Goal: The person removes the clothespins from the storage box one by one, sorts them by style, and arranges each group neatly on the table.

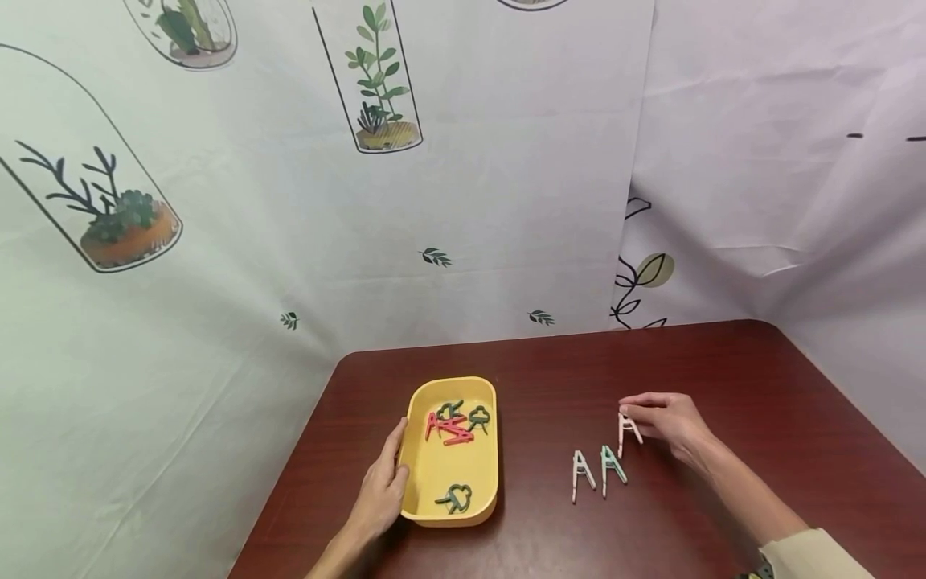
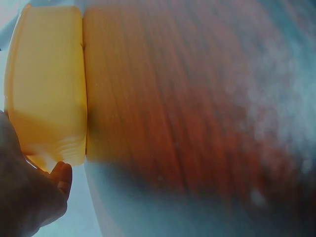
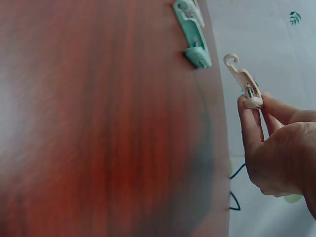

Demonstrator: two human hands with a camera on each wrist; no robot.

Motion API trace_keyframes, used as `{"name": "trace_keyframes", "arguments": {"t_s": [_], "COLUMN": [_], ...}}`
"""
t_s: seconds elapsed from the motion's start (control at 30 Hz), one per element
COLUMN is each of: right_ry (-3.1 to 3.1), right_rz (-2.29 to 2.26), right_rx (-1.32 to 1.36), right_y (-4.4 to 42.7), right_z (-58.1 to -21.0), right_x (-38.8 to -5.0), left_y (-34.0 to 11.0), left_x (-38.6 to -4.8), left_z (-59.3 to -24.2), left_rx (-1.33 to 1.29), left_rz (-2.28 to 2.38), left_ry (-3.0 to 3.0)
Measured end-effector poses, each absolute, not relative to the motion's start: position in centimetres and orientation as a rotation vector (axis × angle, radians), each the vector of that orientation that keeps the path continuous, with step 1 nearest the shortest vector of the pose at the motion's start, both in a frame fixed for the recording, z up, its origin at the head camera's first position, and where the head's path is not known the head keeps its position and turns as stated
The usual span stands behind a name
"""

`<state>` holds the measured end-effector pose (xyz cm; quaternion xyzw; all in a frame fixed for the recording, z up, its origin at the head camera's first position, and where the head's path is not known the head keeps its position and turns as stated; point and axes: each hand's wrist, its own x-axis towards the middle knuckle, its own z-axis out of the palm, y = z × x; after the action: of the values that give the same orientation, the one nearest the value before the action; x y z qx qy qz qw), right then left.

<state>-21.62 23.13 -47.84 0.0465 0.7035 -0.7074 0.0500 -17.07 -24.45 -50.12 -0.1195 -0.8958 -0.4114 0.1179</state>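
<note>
My left hand grips the left side of a yellow tray, its thumb at the rim. Inside lie red clothespins and dark green clips. Toward the right, my right hand pinches a pale clothespin by its top end between thumb and fingers. The right wrist view shows this clothespin with its hooked leg end pointing away from the hand. Beside it on the table, apart from the hand, are a mint green clothespin and a pale pinkish one.
The dark red wooden table carries everything. Behind and beside it hangs a pale cloth printed with plants. A light sleeve covers the right forearm.
</note>
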Motion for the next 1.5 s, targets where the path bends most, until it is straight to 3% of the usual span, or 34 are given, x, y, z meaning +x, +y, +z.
{"name": "trace_keyframes", "arguments": {"t_s": [0.6,1.5], "right_ry": [2.261,2.655], "right_rz": [-1.964,-1.622], "right_rx": [0.074,0.158], "right_y": [24.5,24.1], "right_z": [-49.6,-49.5], "right_x": [-19.7,-18.6], "left_y": [-24.5,-24.5], "left_x": [-17.0,-16.9], "left_z": [-50.0,-50.1], "left_rx": [-0.337,-0.366], "left_rz": [-1.196,-1.168], "left_ry": [-2.639,-2.603]}}
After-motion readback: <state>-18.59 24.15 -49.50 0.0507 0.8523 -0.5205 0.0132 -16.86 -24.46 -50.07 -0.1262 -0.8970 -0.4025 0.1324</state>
